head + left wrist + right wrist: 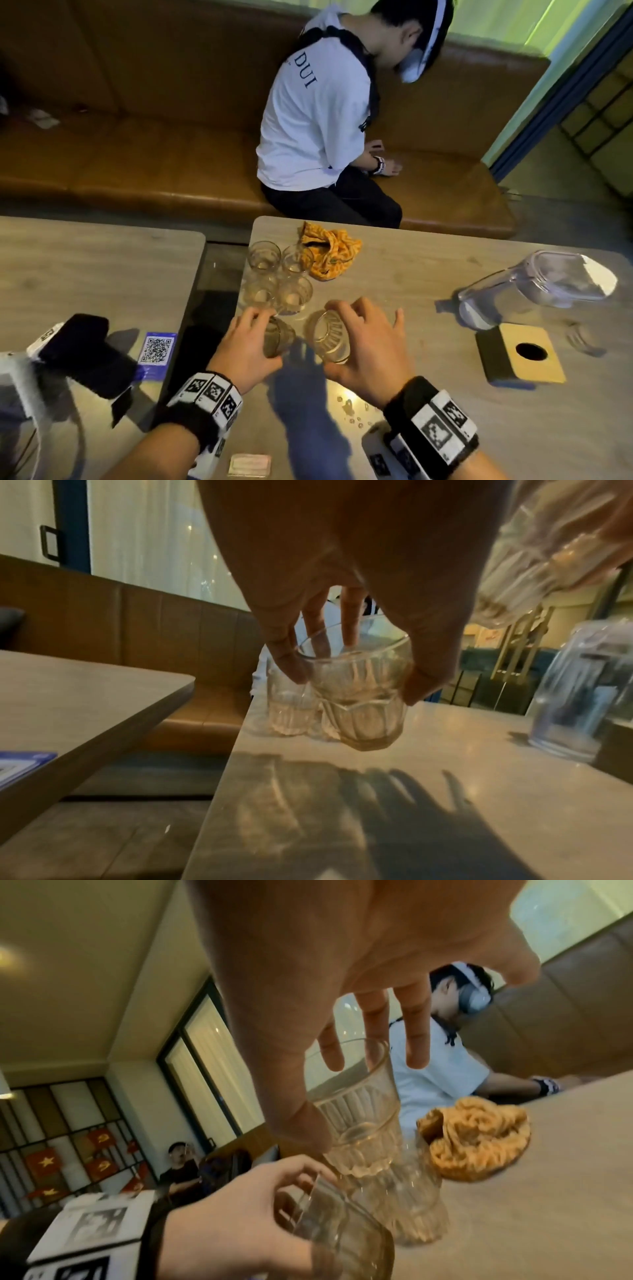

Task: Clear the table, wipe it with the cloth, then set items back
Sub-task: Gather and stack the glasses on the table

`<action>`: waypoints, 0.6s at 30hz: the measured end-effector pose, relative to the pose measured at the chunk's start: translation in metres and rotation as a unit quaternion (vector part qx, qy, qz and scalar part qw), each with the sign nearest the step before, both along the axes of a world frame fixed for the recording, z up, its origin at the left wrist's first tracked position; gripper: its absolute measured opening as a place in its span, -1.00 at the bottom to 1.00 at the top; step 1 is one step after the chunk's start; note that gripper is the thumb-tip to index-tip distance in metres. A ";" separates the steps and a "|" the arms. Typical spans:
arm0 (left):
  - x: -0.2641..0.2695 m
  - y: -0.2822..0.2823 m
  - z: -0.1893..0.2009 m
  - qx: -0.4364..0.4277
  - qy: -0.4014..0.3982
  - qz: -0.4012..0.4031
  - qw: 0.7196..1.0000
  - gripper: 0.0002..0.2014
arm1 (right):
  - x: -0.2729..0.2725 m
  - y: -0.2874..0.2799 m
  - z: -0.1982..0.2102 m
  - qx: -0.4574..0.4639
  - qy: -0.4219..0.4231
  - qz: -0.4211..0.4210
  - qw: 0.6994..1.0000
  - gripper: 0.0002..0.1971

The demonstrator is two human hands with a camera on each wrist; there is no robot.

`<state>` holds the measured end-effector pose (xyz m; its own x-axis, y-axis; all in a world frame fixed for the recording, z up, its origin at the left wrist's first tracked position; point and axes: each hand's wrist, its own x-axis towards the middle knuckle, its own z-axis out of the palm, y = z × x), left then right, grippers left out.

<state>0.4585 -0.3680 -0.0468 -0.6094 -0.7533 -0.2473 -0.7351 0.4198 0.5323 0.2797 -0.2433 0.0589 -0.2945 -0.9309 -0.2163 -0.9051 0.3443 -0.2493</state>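
Observation:
On the grey table (428, 274), my left hand (265, 335) grips a ribbed drinking glass (282, 339) by its rim from above. In the left wrist view that glass (356, 685) hangs tilted just above the tabletop. My right hand (342, 339) holds a second, taller glass (330, 334) the same way, thumb and fingers round its rim (356, 1110), also off the table. Several more glasses (277, 274) stand clustered just beyond my hands. A crumpled orange cloth (332, 253) lies behind them at the far edge.
A clear plastic pitcher (534, 291) and a wooden box with a round hole (524, 356) stand at the right. Water drops (352, 411) lie near my right wrist. A second table with a QR card (157, 349) is to the left. A person (318, 120) sits on the brown sofa.

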 end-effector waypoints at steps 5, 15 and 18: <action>-0.002 -0.013 -0.027 -0.019 -0.072 -0.008 0.997 -0.17 | 0.010 -0.021 -0.052 0.069 -0.039 0.013 0.997 -0.18; 0.006 -0.017 -0.037 -0.059 -0.095 -0.029 0.993 -0.16 | 0.015 -0.041 -0.118 0.127 -0.079 -0.010 0.989 -0.16; 0.018 -0.014 -0.036 -0.033 -0.054 0.000 0.998 -0.10 | 0.019 -0.042 -0.127 0.127 -0.091 -0.017 0.988 -0.15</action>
